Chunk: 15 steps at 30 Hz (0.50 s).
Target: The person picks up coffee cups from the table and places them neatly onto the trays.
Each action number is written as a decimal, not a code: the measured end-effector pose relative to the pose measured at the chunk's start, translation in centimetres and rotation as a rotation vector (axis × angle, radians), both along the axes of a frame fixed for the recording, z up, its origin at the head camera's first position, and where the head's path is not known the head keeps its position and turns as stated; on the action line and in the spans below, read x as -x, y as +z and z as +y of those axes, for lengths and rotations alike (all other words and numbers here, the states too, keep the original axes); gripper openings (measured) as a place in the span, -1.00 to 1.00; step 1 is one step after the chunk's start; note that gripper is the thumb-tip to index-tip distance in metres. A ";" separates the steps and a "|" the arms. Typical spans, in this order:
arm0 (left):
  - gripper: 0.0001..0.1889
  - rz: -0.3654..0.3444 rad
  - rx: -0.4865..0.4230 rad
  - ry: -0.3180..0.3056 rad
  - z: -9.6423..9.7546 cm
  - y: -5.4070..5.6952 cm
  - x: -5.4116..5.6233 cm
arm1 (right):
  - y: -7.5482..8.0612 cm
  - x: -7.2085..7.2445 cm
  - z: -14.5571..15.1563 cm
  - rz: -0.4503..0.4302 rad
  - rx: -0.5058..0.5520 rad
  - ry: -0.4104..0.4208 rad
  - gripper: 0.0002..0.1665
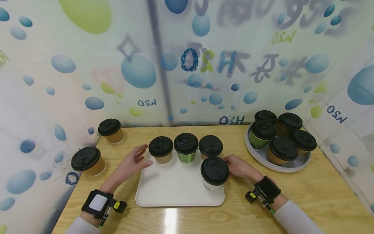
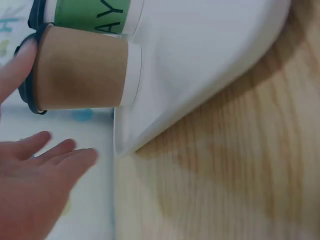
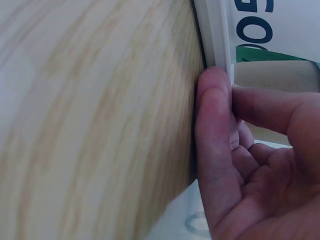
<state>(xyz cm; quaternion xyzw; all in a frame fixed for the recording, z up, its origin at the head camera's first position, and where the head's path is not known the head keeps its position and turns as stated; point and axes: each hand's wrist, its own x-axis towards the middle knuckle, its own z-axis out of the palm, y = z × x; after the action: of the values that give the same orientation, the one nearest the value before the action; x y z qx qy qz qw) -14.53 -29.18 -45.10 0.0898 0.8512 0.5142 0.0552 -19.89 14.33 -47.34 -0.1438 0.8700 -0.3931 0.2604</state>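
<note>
A white rectangular tray (image 1: 175,193) lies on the table. On its far side stand a brown lidded paper cup (image 1: 162,149), a green lidded cup (image 1: 186,148) and another brown cup (image 1: 210,147). A white cup with a black lid (image 1: 214,174) stands nearer, at the tray's right side. With thumb and fingertips, my right hand (image 3: 250,155) pinches the tray's right rim. Loosely spread, the fingers of my left hand (image 1: 135,162) are beside the left brown cup and hold nothing; the left wrist view shows the thumb close to that cup's lid.
A round grey tray (image 1: 257,161) at the back right bears several lidded cups. Two brown cups, one far (image 1: 111,130) and one nearer (image 1: 89,161), stand along the left table edge. Behind the wooden table (image 1: 245,211) hangs a patterned curtain (image 1: 181,97).
</note>
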 end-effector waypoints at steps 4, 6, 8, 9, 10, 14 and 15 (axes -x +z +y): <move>-0.46 0.254 -0.046 0.146 0.0 0.1 -1.1 | 0.1 -0.2 0.0 0.002 0.008 0.012 -0.93; -0.59 0.384 -0.053 0.223 -0.1 0.3 -1.5 | 0.1 -0.2 0.0 -0.002 0.018 0.010 -0.93; -0.69 0.501 -0.048 0.275 -0.3 0.6 -1.8 | 0.1 -0.2 0.1 0.004 0.026 0.013 -0.94; -0.73 0.554 -0.037 0.293 -0.5 0.8 -1.9 | 0.1 -0.2 0.1 0.013 0.026 0.020 -0.94; -0.76 0.602 -0.017 0.308 -0.7 0.9 -2.0 | 0.2 -0.2 0.2 0.018 0.031 0.024 -0.94; -0.83 0.778 0.080 0.373 -1.8 1.5 -2.4 | 0.1 -0.3 0.2 0.019 0.047 0.038 -0.93; -0.85 0.824 0.099 0.400 -2.1 1.6 -2.5 | 0.1 -0.3 0.2 0.021 0.050 0.043 -0.93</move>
<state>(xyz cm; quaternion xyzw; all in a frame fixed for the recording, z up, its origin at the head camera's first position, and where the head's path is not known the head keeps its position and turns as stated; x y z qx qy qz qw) -12.00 -31.32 -43.50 0.1181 0.8262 0.3951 -0.3838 -19.56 14.54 -47.20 -0.1730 0.8593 -0.4075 0.2561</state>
